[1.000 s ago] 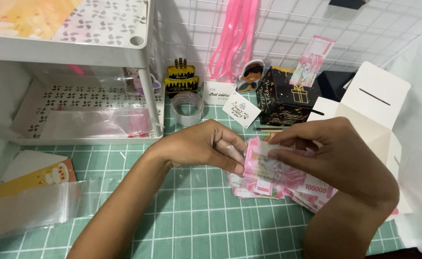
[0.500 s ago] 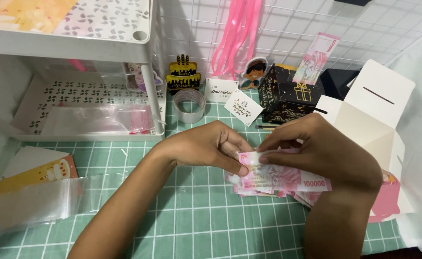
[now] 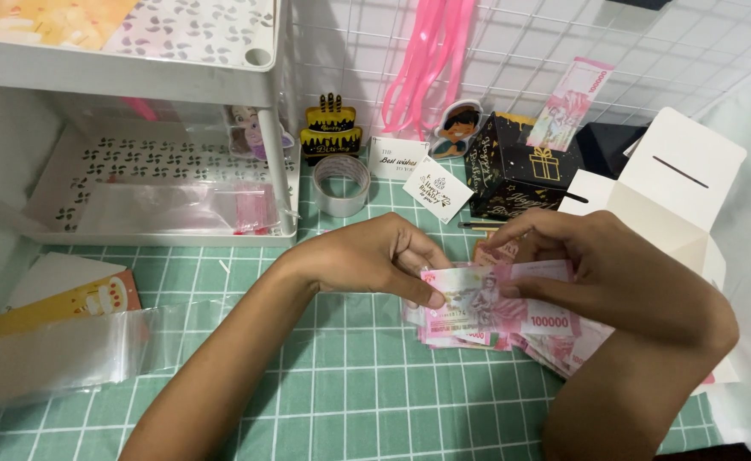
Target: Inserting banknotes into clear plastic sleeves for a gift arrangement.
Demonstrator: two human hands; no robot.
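My left hand point(image 3: 375, 256) and my right hand point(image 3: 614, 273) together hold a stack of pink banknotes point(image 3: 486, 312) just above a green cutting mat point(image 3: 333, 376). The left thumb and fingers pinch the stack's left edge. From the right, the fingers of my right hand lie over the top note and grip it. More pink notes point(image 3: 563, 350) fan out beneath, under the right hand.
A white shelf unit point(image 3: 162, 145) stands at the back left. A tape roll point(image 3: 341, 183), small cards point(image 3: 439, 188), a black gift box point(image 3: 520, 166) and an open white box point(image 3: 674, 183) sit at the back. Clear plastic sleeves point(image 3: 59, 350) lie at the left.
The top banknote, tilted up a second ago, now lies flat on the stack. Both hands stay on the stack in the same spot on the mat.
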